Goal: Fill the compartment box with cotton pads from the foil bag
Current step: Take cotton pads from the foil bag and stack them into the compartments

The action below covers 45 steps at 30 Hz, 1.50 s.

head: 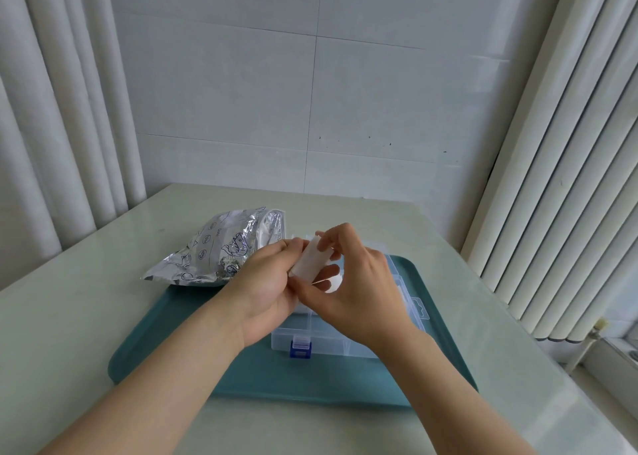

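Both of my hands hold a small stack of white cotton pads (312,260) above the clear plastic compartment box (331,342). My left hand (267,287) grips the stack from the left and below. My right hand (355,282) pinches it from the right, fingers on top and thumb underneath. The box lies on a teal tray (193,361), and my hands hide most of its compartments. A blue latch (300,348) shows on its near wall. The silver foil bag (221,251) lies to the left, its open mouth facing my hands.
The tray sits on a pale table (69,316). The box's open clear lid (412,304) lies to the right on the tray. A tiled wall stands behind, with curtains at the left and vertical blinds at the right.
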Tool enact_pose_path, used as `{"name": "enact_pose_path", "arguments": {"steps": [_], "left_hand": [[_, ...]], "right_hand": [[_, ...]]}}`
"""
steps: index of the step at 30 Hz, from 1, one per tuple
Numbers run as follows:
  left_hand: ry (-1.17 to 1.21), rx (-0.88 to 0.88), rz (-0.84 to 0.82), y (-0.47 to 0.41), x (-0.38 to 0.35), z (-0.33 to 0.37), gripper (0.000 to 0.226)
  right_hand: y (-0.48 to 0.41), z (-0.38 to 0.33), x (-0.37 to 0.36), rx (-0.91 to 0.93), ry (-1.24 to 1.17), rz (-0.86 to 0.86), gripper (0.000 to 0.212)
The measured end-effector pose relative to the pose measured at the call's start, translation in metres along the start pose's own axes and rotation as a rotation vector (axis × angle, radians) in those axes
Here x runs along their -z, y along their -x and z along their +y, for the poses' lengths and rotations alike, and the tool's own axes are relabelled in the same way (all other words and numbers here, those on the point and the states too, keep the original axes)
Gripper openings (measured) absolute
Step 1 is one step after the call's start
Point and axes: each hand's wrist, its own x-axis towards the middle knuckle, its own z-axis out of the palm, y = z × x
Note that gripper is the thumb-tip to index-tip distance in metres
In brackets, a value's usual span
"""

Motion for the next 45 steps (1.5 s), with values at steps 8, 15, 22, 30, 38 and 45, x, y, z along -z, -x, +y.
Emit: {"name": "enact_pose_path", "arguments": {"steps": [8,15,22,30,38,45], "left_hand": [[-0.027,-0.027,-0.011,0.001,-0.002,-0.002,0.034],[-0.038,-0.039,-0.036,0.004,-0.004,0.001,0.03],[-0.124,-0.014,-0.033,0.003,-0.002,0.001,0.027],[-0.229,-0.011,0.059,0.001,0.0,0.001,0.026],[-0.082,0.016,0.038,-0.002,0.006,0.003,0.032],[-0.134,0.01,0.026,-0.004,0.01,0.002,0.031]], "right_hand": [[-0.001,0.008,-0.001,0.047,0.062,0.007,0.049],[-0.002,0.011,-0.002,0.07,0.066,0.003,0.048],[-0.003,0.013,0.003,0.074,0.009,-0.007,0.038],[-0.002,0.014,0.006,0.026,-0.082,-0.047,0.019],[-0.005,0.019,0.008,0.099,-0.057,-0.048,0.044],[-0.008,0.023,0.012,0.118,-0.045,-0.005,0.047]]}}
